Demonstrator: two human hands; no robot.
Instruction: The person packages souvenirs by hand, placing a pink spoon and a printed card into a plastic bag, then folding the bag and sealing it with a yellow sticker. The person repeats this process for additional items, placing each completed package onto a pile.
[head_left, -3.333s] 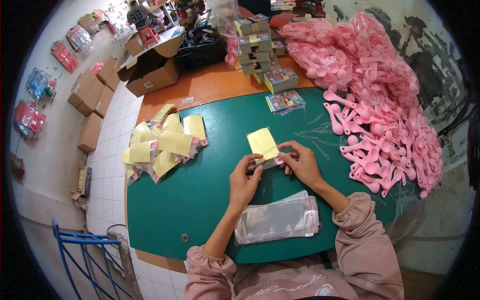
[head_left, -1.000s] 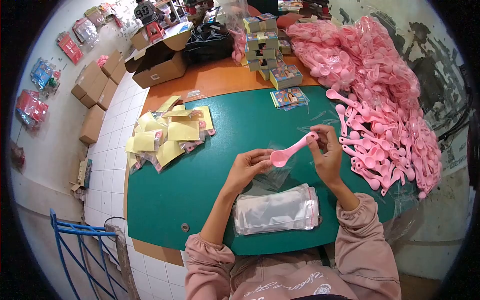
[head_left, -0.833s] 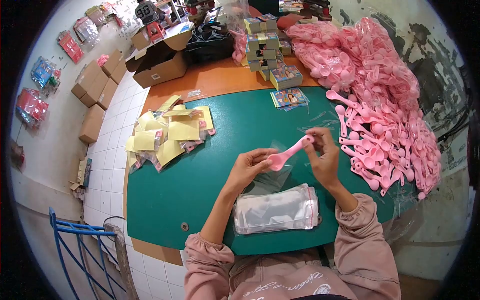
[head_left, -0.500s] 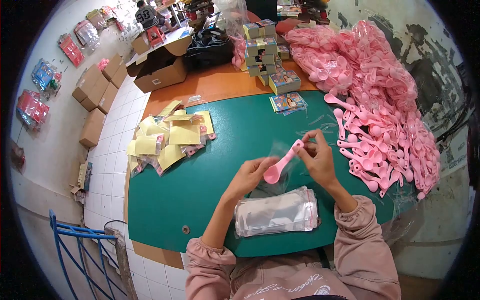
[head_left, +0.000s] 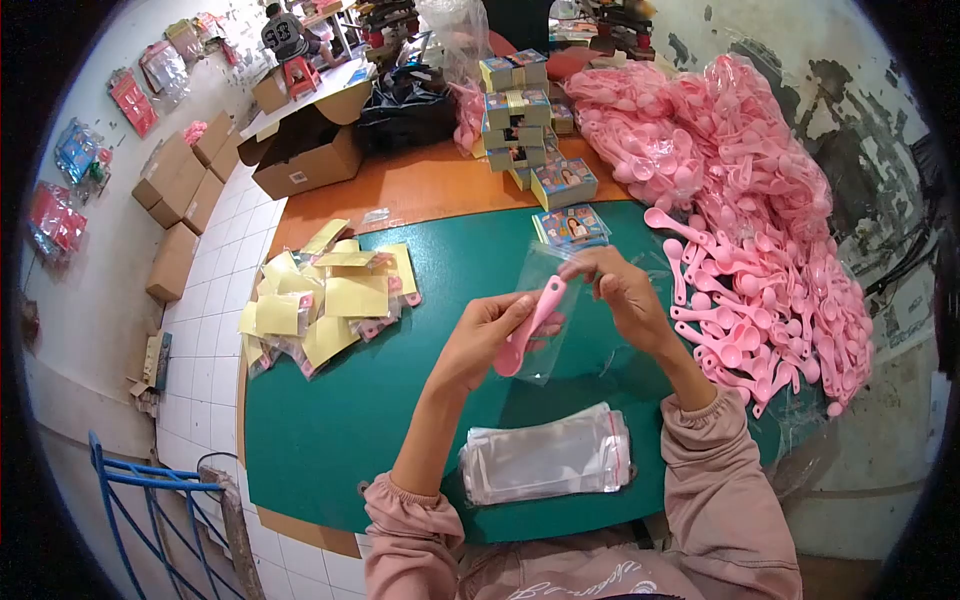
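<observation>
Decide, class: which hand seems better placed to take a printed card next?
Probably the right hand: it is nearer the printed cards, while the left hand has the pink spoon and clear bag in its grip.

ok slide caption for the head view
Left hand holds a pink spoon and clear bag above a green table, right hand at the bag's upper part.

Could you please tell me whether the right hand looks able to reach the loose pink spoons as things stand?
Probably yes: the right hand is just beside the loose pink spoons, and nothing solid appears to stand between them above the green table top.
</observation>
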